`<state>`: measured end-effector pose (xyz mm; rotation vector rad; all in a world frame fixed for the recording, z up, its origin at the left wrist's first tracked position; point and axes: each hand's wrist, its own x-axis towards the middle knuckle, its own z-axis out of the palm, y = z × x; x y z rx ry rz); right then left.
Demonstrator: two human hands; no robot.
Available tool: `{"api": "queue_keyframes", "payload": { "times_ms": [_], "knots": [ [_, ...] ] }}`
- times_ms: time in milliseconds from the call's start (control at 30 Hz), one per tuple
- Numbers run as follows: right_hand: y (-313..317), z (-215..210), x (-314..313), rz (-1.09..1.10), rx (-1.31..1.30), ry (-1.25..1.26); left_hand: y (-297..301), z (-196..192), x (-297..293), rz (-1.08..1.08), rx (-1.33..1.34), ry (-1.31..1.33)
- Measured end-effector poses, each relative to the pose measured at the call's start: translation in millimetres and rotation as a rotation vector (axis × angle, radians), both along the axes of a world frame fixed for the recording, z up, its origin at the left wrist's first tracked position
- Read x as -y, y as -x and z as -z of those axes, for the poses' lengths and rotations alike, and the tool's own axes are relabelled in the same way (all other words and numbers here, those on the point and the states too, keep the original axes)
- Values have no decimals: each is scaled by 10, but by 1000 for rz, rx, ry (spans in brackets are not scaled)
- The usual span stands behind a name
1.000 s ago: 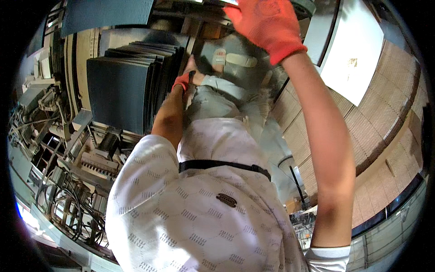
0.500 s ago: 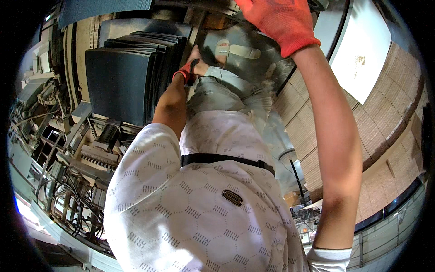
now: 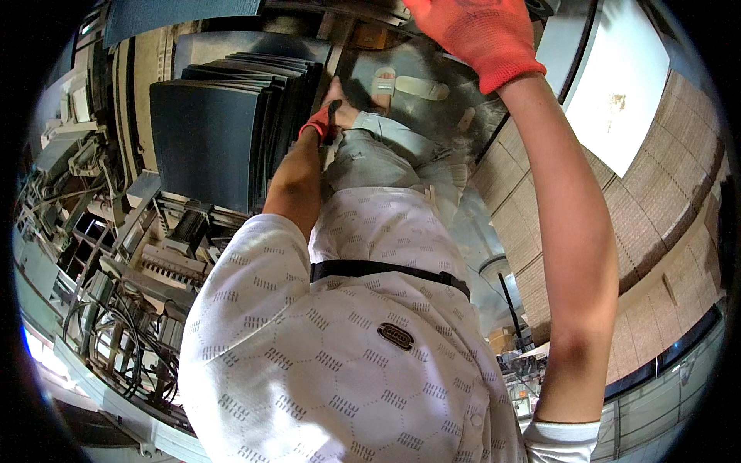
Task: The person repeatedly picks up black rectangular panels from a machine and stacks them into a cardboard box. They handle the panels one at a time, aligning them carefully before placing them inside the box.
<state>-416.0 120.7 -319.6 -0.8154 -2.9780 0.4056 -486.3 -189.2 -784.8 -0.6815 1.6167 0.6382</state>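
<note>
Head view looks straight down the person's own front: a white short-sleeved shirt with a grey geometric print (image 3: pixel 340 363), a black belt (image 3: pixel 386 272) and pale grey trousers (image 3: pixel 386 158), ending in feet in light-coloured slide sandals (image 3: pixel 401 83) on a shiny grey floor (image 3: pixel 471 224).

Both hands wear orange knit gloves. The left hand (image 3: pixel 318 123) hangs low beside the left thigh, curled closed around a thin dark handle-like object (image 3: pixel 333 116) that pokes up out of the fist; what the object is cannot be made out. That hand sits right against the near edge of a stack of dark grey flat rectangular panels (image 3: pixel 208 131), which stand on edge, leaning one behind the other, just left of the person's legs. Whether the glove touches the foremost panel edges I cannot tell.

The right hand (image 3: pixel 475 38) is raised close to the camera at the top of the picture, its back showing; the fingers run out of sight past the upper edge, so how far open it is, and whether it has anything, cannot be told.

Left of the panels is a grey metal machine frame with cables and brackets (image 3: pixel 116 270). On the right runs a tan tiled strip (image 3: pixel 656 231), with a large white sheet (image 3: pixel 633 85) above it.
</note>
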Motion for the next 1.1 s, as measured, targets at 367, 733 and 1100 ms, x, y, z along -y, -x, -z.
{"api": "queue_keyframes", "payload": {
  "times_ms": [367, 733, 1100],
  "knots": [
    [-49, 108, 0, -45, -175, 35, -104, 15, 77, 73, -21, -58],
    [-26, -7, 22, -46, -162, 30, -50, -6, 658, 359, -164, -222],
    [12, -64, 64, -27, -119, -36, -88, -354, 449, 418, -310, -484]
  ]
}}
